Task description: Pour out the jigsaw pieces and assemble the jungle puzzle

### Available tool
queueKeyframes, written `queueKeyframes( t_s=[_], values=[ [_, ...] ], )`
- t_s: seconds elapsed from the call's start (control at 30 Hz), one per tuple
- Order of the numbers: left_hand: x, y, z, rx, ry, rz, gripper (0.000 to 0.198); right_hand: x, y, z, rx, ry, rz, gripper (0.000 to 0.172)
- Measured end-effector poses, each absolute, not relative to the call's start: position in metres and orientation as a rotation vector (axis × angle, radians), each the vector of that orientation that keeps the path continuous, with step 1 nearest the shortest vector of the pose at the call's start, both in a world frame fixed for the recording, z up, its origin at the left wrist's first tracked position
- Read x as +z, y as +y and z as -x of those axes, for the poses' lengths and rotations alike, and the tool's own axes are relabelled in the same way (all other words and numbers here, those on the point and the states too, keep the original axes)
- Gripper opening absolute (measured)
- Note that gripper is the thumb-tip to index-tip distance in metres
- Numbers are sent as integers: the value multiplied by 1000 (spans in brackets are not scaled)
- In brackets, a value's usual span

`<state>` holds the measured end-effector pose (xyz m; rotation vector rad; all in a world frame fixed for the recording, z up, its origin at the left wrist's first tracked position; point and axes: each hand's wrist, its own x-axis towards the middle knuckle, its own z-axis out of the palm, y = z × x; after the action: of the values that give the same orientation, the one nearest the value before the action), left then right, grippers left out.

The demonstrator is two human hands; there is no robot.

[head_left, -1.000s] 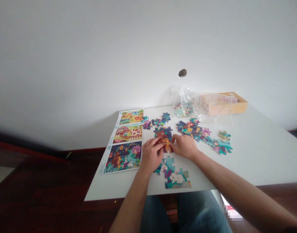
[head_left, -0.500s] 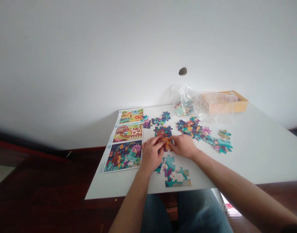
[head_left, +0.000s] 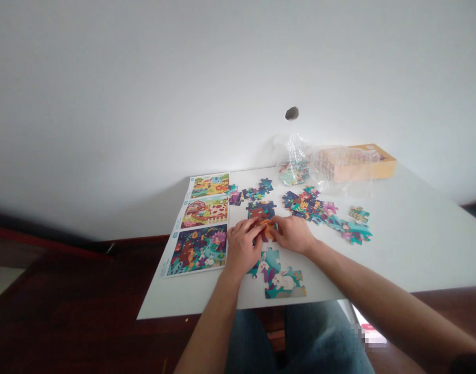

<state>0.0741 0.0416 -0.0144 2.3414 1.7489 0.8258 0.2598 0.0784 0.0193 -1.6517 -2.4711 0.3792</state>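
Note:
My left hand (head_left: 244,244) lies over the lower left of a joined section of jigsaw puzzle with a brown bear (head_left: 260,210), its fingers stretched out across it. From the other side, my right hand (head_left: 296,233) has thumb and fingers closed on an orange puzzle piece (head_left: 269,229) at the section's lower right. Whether that piece is fully locked in is hidden by the fingers. Closer to me, joined pieces with white rabbits (head_left: 283,282) lie just below both hands, partly covered by my left wrist.
A picture sheet (head_left: 204,213) with three printed scenes lies at the left. Loose puzzle pieces (head_left: 306,203) are heaped to the right, and a small cluster (head_left: 257,191) lies behind the bear. At the back are a clear plastic bag (head_left: 294,167) with pieces and a yellow box (head_left: 381,161).
Almost nothing differs. Both hands stay on the bear section, with only slight finger movement, and the whole view has shifted very slightly.

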Motion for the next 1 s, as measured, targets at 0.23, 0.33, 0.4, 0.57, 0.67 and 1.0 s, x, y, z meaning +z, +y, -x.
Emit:
queueKeyframes(
  t_s=[0.23, 0.33, 0.4, 0.57, 0.67, 1.0],
  values=[
    [-15, 42, -74, 827, 1779, -2314, 32, 15, 84, -267, 395, -2363, 1660, 28],
    [-15, 42, -74, 816, 1784, -2318, 31, 15, 85, -268, 392, -2346, 1650, 25],
    [-15, 42, -74, 814, 1782, -2321, 31, 15, 85, -267, 391, -2352, 1651, 25],
    [-14, 41, -74, 821, 1773, -2323, 32, 14, 85, -266, 403, -2364, 1661, 24],
    [-14, 41, -74, 831, 1778, -2314, 29, 14, 85, -266, 402, -2356, 1649, 24],
    [-21, 42, -72, 890, 1847, -2328, 61, 12, 86, -268, 417, -2342, 1575, 24]
  ],
)
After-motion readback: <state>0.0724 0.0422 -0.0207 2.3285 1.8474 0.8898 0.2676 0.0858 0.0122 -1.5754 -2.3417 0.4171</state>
